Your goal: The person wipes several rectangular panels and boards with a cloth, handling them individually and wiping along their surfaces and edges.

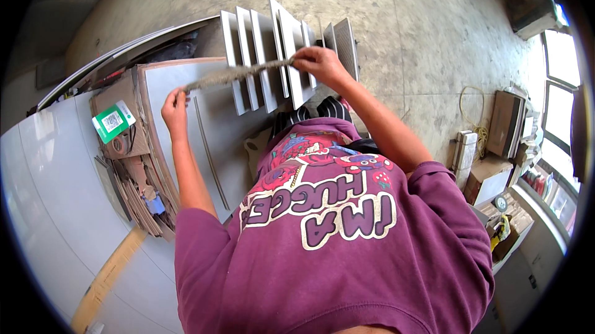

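A thin, ragged grey-brown strip, possibly a rag (230, 76), stretches between my two hands. My left hand (175, 109) pinches its lower left end. At the other end, my right hand (319, 65) grips it with bent fingers, higher up. The strip passes in front of a row of several upright white panels (268, 43), which stand spaced apart. Whether it touches them I cannot tell. Under my left hand lies a pale flat board (217, 114) with a long thin strip (209, 154) on it.
Left of the board lie cardboard pieces (133, 191), a tape roll (123, 142) and a green-and-white card (113, 121). Pale panels (56, 197) cover the far left. Cardboard boxes (486, 176) and a yellow coiled cord (480, 132) sit by the right wall, beyond the concrete floor (427, 43).
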Demonstrator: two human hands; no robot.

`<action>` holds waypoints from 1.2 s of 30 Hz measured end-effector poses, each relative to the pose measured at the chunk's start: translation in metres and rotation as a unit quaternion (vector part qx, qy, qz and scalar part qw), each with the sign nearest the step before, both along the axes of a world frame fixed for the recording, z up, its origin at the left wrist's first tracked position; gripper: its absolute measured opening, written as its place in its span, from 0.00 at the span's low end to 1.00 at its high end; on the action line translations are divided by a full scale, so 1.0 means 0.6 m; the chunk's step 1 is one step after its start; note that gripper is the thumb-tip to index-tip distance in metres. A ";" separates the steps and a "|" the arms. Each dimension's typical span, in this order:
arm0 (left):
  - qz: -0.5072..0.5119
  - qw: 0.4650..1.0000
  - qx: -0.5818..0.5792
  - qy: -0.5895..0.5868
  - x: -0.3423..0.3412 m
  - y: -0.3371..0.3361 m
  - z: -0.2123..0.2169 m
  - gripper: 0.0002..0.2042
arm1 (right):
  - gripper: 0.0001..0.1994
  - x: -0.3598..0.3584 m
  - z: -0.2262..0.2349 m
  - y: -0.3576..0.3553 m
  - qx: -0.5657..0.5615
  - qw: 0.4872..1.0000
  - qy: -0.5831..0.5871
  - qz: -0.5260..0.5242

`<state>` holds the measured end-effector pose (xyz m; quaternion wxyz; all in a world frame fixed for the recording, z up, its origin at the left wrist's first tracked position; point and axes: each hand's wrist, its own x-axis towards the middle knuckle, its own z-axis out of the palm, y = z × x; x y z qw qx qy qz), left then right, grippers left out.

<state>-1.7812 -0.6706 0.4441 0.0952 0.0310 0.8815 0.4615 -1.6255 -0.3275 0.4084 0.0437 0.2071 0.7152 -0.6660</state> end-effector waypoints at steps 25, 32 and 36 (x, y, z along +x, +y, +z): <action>-0.068 0.997 -0.019 0.044 -0.193 0.143 -0.079 0.09 | 0.09 -0.106 -0.057 0.041 0.138 0.984 0.000 -0.110; -0.052 0.998 0.032 0.034 -0.205 0.163 -0.072 0.09 | 0.09 -0.112 -0.066 0.055 0.111 0.979 0.040 -0.169; -0.073 0.996 0.038 0.025 -0.159 0.135 -0.058 0.09 | 0.10 -0.082 -0.069 0.048 0.115 0.980 0.056 -0.151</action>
